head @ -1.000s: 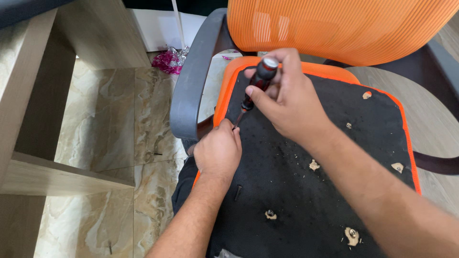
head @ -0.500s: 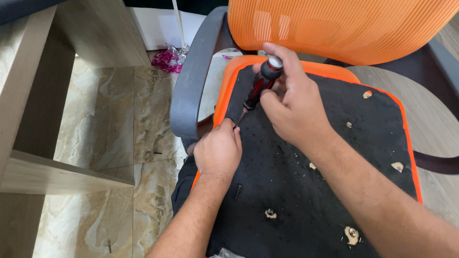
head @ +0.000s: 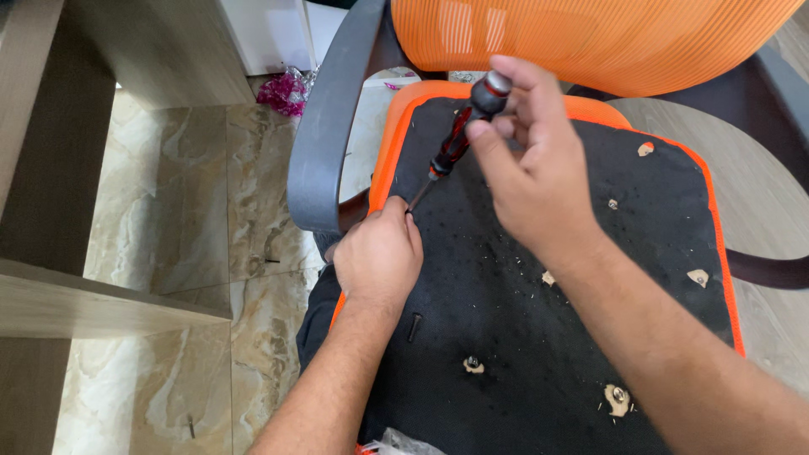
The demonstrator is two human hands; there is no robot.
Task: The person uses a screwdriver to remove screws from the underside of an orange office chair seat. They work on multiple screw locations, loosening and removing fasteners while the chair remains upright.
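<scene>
Seen from the head camera, looking down: a person is working on the black underside (head: 539,337) of an upturned orange chair seat. The right hand (head: 531,177) is gripping a red and black screwdriver (head: 459,135), fingers closed round the handle near its silver cap, the shaft slanting down and left. The left hand (head: 379,257) is resting curled on the seat's left edge, fingers bunched together right where the tip is landing; whether they are pinching a screw cannot be seen. To do this well, the tip should probably be sitting square in the screw head, with steady downward pressure while turning. A loose dark screw (head: 414,327) is lying on the fabric just near of the left hand. A grey armrest (head: 324,126) is curving along the left, the orange mesh backrest (head: 590,42) is standing at the far side. Marbled floor tiles (head: 177,211) and a wooden shelf (head: 84,295) are filling the left
</scene>
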